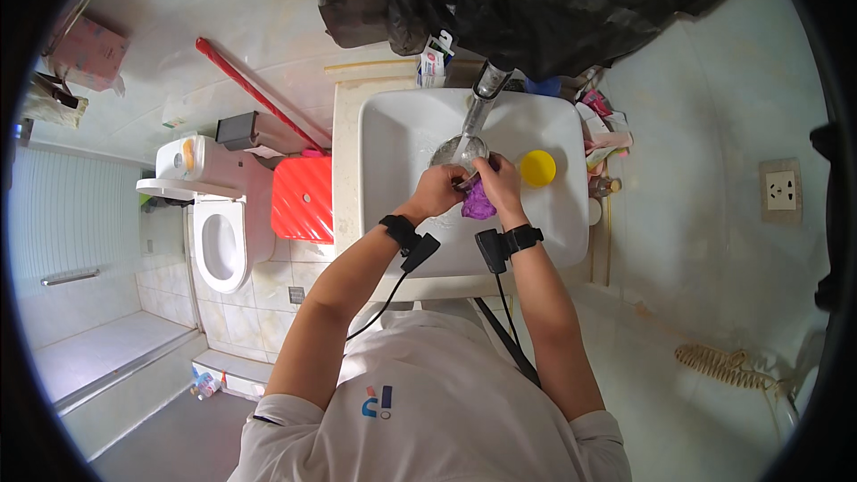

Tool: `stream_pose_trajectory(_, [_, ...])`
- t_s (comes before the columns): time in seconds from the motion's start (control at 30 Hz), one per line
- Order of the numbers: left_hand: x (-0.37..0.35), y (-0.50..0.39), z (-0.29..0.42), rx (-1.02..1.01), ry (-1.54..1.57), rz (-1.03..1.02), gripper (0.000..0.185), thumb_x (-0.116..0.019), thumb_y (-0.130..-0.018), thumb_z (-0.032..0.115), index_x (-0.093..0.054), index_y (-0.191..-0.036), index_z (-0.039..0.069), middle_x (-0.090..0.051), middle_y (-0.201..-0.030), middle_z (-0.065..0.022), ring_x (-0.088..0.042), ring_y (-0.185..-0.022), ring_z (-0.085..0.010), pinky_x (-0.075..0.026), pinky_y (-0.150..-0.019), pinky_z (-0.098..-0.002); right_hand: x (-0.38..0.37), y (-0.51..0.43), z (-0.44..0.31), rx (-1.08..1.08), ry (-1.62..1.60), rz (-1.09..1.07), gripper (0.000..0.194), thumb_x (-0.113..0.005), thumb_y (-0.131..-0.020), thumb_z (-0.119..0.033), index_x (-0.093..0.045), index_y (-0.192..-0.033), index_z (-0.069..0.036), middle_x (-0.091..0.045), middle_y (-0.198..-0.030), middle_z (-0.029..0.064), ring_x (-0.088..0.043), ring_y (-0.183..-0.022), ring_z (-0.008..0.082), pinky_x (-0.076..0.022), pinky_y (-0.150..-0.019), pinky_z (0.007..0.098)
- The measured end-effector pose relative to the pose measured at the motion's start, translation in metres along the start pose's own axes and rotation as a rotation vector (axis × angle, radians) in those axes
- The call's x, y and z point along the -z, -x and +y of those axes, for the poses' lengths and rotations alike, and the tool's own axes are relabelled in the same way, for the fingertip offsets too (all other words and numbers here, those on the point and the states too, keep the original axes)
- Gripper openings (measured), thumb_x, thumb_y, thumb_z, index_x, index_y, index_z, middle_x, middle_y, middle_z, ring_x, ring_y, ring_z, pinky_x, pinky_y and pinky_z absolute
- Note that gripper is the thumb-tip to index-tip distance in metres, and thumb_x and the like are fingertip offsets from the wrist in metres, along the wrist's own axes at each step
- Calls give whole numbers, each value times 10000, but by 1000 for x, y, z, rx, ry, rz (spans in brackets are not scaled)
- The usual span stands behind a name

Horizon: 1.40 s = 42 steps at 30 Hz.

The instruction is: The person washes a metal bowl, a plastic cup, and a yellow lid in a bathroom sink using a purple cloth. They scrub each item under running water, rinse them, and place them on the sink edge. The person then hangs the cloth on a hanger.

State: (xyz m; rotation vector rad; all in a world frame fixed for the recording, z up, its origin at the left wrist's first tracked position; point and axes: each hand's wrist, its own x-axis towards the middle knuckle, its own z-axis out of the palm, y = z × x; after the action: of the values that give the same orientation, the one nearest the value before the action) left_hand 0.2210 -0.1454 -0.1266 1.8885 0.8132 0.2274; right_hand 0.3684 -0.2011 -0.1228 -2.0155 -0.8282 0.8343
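Note:
Over a white washbasin, my left hand grips the near rim of a round metal bowl. My right hand is at the bowl's right side with a crumpled purple cloth, which hangs below the fingers. Water runs from the metal faucet into the bowl. A round yellow object, perhaps a cup or lid, lies in the basin to the right of my right hand. The fingertips of both hands are partly hidden at the bowl's rim.
A toothpaste box stands behind the basin, and small bottles and packets crowd its right side. Black plastic sheeting hangs beyond the faucet. To the left are a red stool, a red pole and a toilet.

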Motion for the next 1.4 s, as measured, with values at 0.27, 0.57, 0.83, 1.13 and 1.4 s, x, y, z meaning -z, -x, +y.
stream_pose_trajectory(0.27, [-10, -3, -3, -195, 59, 173, 296, -707, -650, 56, -662, -942, 46, -659, -827, -123, -635, -756, -210, -494, -713, -318, 4, 3, -5, 39, -3, -9, 422, -601, -745, -391, -649, -911, -6, -669, -848, 171, -644, -812, 325, -483, -727, 388])
stream_pose_trajectory(0.57, [2, 11, -17, -219, -171, 174, 413, -700, -614, 73, -607, -1016, 52, -600, -891, -129, -584, -913, -253, -438, -876, -366, -9, 6, 10, 13, -193, 32, 399, -609, -758, -334, -658, -941, 17, -675, -854, 169, -647, -813, 275, -480, -741, 344])
stream_pose_trajectory(0.83, [8, 7, -37, 578, 1245, 35, 377, -445, -912, 256, -443, -1230, 52, -497, -1223, -140, -530, -1103, -293, -454, -934, -485, -15, 17, 21, -137, -308, 18, 425, -604, -808, -346, -638, -944, 56, -653, -856, 179, -622, -837, 254, -461, -753, 336])
stream_pose_trajectory(1.13, [13, -3, -20, 519, 738, 199, 499, -487, -905, 383, -401, -1294, 81, -514, -1209, -174, -615, -952, -297, -561, -740, -458, 2, 33, -6, 412, 66, 78, 360, -676, -733, -181, -546, -1017, -1, -622, -865, 171, -619, -814, 306, -487, -722, 385])
stream_pose_trajectory(1.4, [16, -22, -37, 574, 525, 47, 531, -469, -899, 451, -523, -1192, 12, -608, -1049, -194, -628, -904, -313, -554, -682, -386, -28, 34, 6, 519, -42, -564, 539, -659, -696, -75, -491, -1203, -1, -490, -1218, 171, -501, -1122, 320, -432, -920, 393])
